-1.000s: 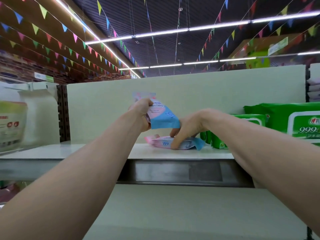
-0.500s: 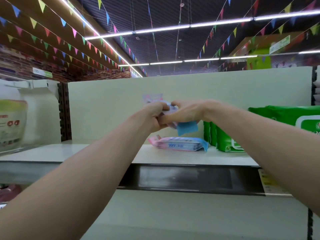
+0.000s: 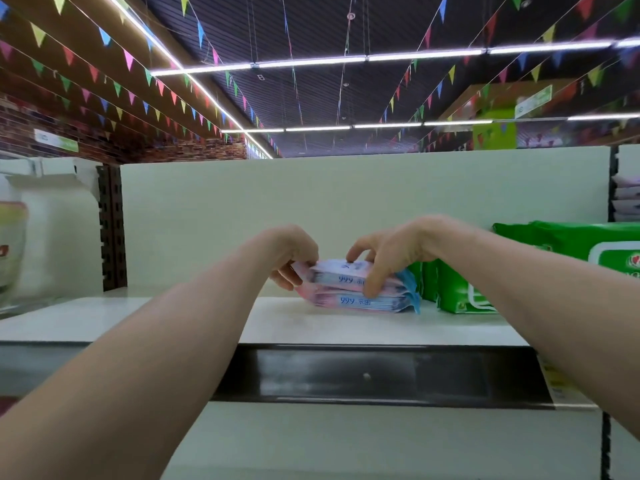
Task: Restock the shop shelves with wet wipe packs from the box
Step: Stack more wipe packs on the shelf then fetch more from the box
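Two pink-and-blue wet wipe packs lie stacked on the white top shelf (image 3: pixel 104 317). The upper pack (image 3: pixel 337 275) rests on the lower pack (image 3: pixel 360 302), both with "999" print facing me. My left hand (image 3: pixel 294 256) pinches the upper pack's left end. My right hand (image 3: pixel 388 252) grips the same pack from above, fingers over its top and thumb down its front. The box is out of view.
Green wet wipe packs (image 3: pixel 464 292) stand just right of the stack, with a larger green pack (image 3: pixel 588 244) above them. A blurred container (image 3: pixel 10 247) sits at far left. A dark price rail (image 3: pixel 363 375) runs along the shelf front.
Both hands have brought the second pink-and-blue pack down from chest height and set it flat on top of the pack lying on the shelf.
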